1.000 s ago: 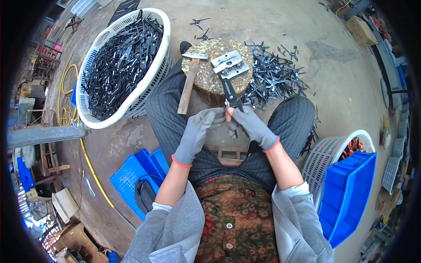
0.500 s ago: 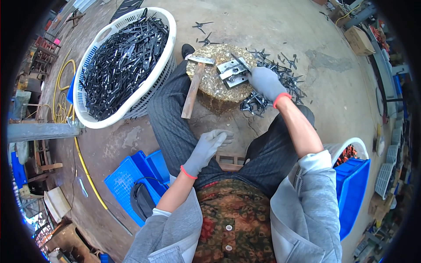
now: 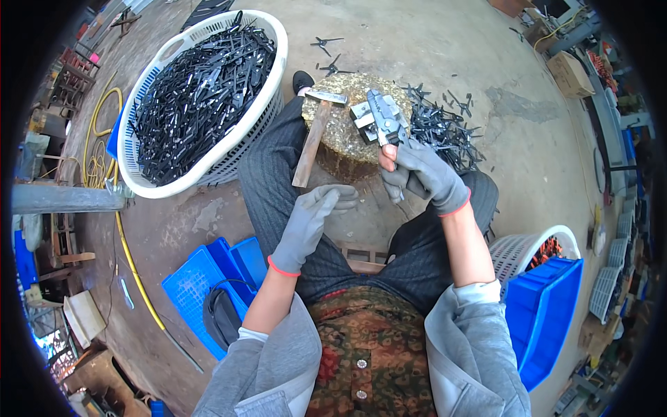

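Note:
My right hand [image 3: 427, 174], in a grey glove with a bare thumb tip, grips a dark metal spring clamp [image 3: 382, 118]. That clamp is raised in front of the metal block fixture [image 3: 360, 112] and hides part of it. The fixture sits on a round, speckled stump [image 3: 333, 135]. A hammer [image 3: 313, 144] rests with its head on the stump and its wooden handle pointing toward me. My gloved left hand [image 3: 309, 222] hovers over my lap near the handle's end, fingers stretched out and nothing visible in them.
At the left stands a white basket [image 3: 278, 69] heaped with black clamp parts [image 3: 201, 104]. Black clamps [image 3: 445, 132] lie piled right of the stump. Blue crates [image 3: 198, 281] are at lower left; a blue bin [image 3: 545, 313] and another white basket [image 3: 511, 254] are at lower right.
My right hand has drawn back from the fixture toward me, lifting the clamp into view. My left hand has shifted slightly left and up.

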`<state>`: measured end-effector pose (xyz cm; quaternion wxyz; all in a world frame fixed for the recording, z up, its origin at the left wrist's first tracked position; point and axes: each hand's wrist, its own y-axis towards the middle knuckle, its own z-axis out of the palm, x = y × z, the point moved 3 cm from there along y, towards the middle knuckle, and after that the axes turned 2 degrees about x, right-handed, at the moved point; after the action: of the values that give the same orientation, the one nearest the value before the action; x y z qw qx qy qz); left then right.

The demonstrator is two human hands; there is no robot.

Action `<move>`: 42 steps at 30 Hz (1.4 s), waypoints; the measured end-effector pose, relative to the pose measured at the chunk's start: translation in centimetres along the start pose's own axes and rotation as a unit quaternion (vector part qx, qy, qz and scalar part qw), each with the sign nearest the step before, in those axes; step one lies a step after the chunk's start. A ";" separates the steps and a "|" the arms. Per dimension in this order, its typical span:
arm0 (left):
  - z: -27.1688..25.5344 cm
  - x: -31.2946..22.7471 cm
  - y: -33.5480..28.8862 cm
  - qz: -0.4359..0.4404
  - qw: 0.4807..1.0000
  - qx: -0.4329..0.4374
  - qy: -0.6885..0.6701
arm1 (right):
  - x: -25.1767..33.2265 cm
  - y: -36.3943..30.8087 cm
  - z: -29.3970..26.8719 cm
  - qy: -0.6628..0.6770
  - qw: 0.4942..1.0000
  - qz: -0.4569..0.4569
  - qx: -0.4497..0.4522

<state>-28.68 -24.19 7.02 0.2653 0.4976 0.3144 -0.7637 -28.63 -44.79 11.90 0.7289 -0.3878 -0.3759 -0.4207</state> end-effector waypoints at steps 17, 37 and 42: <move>-10.8 -10.3 1.0 0.088 0.974 -0.090 0.186 | -5.2 -0.4 1.7 -0.195 0.979 0.034 0.054; -32.8 -11.2 11.3 0.001 0.783 -0.190 0.592 | -12.4 -2.8 -3.3 0.047 0.991 0.025 -0.121; -32.2 -10.0 5.3 -0.106 0.694 -0.181 0.689 | -12.5 -2.1 -2.6 0.025 0.994 0.029 -0.106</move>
<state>-2.10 -2.81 5.23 -0.0232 0.7897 0.5922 -0.1583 -34.51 -43.83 0.45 0.7049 -0.4632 -0.2995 -0.4459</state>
